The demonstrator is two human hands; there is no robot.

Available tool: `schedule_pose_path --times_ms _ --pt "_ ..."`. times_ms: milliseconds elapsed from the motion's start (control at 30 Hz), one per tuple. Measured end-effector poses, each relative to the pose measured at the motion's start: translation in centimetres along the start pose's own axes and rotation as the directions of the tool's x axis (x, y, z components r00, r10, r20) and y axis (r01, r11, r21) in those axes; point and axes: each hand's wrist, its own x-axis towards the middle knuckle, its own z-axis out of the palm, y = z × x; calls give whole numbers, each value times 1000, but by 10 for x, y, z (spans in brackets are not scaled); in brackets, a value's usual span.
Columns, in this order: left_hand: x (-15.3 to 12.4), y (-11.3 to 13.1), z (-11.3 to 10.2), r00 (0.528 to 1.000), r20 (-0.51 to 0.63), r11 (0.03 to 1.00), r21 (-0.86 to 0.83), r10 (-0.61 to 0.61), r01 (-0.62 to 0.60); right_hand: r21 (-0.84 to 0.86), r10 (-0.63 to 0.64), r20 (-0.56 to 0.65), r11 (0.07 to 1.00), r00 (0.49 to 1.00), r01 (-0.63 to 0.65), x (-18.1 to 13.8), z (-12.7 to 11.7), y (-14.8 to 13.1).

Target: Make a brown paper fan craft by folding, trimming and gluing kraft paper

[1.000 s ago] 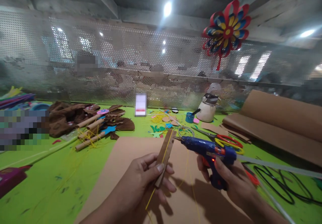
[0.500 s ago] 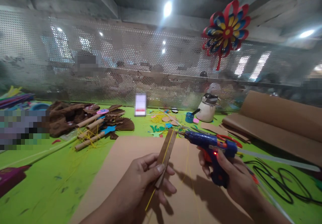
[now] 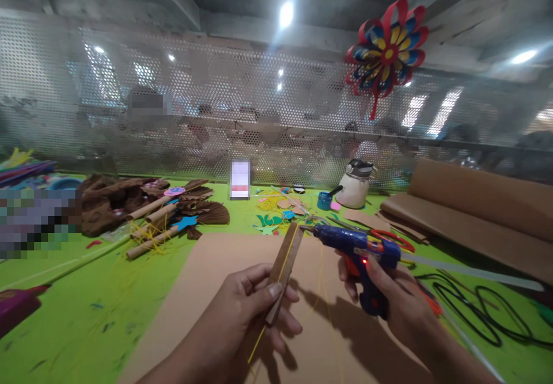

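My left hand (image 3: 254, 303) grips a narrow folded strip of brown paper (image 3: 285, 266), tilted with its far end up. A yellow string (image 3: 254, 346) runs along the strip's length and hangs out past its lower end, pinned under my thumb. In my right hand (image 3: 401, 300) is a blue hot glue gun (image 3: 356, 243) with a red light glowing on its side. Its nozzle points left and is at the strip's top end; whether it touches cannot be told. A clear glue stick (image 3: 470, 270) sticks out of the gun's back.
A brown paper sheet (image 3: 190, 303) covers the green table (image 3: 69, 320). Rolled paper tubes with fans (image 3: 159, 231) lie left, paper scraps (image 3: 276, 220) behind. A phone (image 3: 239, 179), blue paint jar (image 3: 324, 201) and white jug (image 3: 354, 185) stand at the back. A black cable (image 3: 475, 315) coils right.
The glue gun has shifted slightly left, its nozzle staying by the strip's top end. My left hand keeps the strip and string almost still.
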Motion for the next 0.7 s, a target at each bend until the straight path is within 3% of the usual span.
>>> schedule_pose_path --times_ms 267,533,700 --pt "1 0 0 1000 0 1000 -23 -14 14 147 15 -36 989 999 -10 0 -2 0" --pt "3 -2 -3 1000 -9 999 -32 -7 7 42 23 85 999 996 -26 -6 0 1" --pt "1 1 -1 1000 -18 998 -65 -4 3 78 39 75 996 996 -45 -5 2 1"
